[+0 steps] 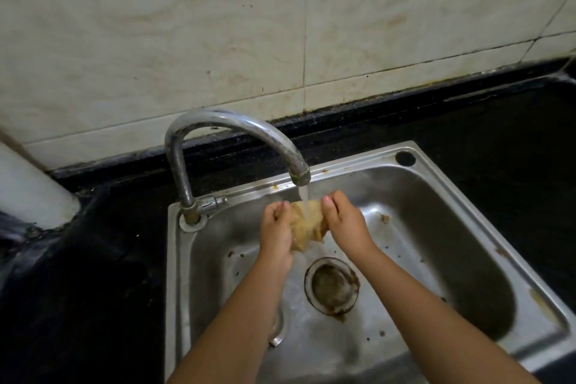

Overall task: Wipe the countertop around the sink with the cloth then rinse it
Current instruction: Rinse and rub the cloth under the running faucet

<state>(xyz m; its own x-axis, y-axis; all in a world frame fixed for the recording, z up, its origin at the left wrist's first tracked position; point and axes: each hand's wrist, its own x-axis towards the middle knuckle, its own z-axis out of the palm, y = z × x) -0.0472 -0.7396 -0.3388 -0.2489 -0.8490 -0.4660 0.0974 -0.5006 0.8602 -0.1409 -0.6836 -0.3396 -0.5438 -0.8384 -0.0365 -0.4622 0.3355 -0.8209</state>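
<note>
A wet, bunched yellowish cloth [307, 224] hangs over the steel sink [436, 196], held between both hands. My left hand [276, 227] grips its left side and my right hand [344, 221] grips its right side. Water runs from the curved chrome tap [230, 125] straight onto the cloth and falls toward the drain [332, 285]. The black countertop [498, 121] surrounds the sink.
A stained tiled wall rises behind the counter. A white rounded object [31, 190] stands at the left on the counter. The sink basin carries rust spots and bits of dirt. A round hole [405, 158] sits in the sink's back right corner.
</note>
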